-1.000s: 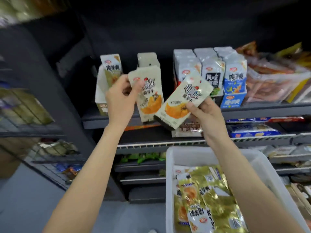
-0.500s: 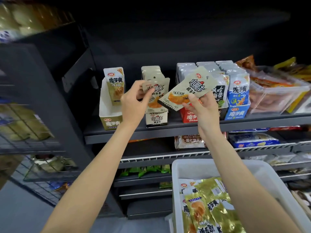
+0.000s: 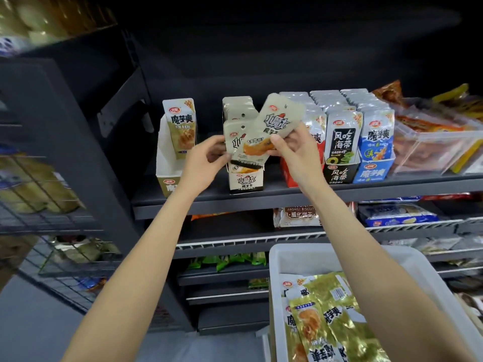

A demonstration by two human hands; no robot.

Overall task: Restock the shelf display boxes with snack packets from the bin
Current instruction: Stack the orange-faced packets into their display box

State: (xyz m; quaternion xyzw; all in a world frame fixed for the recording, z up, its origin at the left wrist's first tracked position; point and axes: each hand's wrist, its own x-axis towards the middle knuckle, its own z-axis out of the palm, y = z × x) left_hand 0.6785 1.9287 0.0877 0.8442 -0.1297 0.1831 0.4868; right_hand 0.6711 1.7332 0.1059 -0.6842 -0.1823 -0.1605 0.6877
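A beige display box (image 3: 246,182) stands on the dark shelf (image 3: 287,197) with several beige snack packets upright in it. My left hand (image 3: 206,159) grips the front packet (image 3: 234,143) at its left edge, in the box. My right hand (image 3: 294,150) pinches a second beige packet (image 3: 277,124), tilted, just above and in front of the box. At the lower right, the white bin (image 3: 292,254) holds several gold and white packets (image 3: 329,317).
Left of the beige box stands a taller box (image 3: 167,171) with one gold packet (image 3: 181,126). To the right are red, black and blue boxes full of packets (image 3: 342,137), then a clear tub (image 3: 428,150). Lower shelves hold biscuits (image 3: 298,216). A wire rack (image 3: 39,205) stands left.
Both hands have moved up and toward the beige box. The left hand's packet has gone down into the box; the right hand's packet has swung from beside it to just above it.
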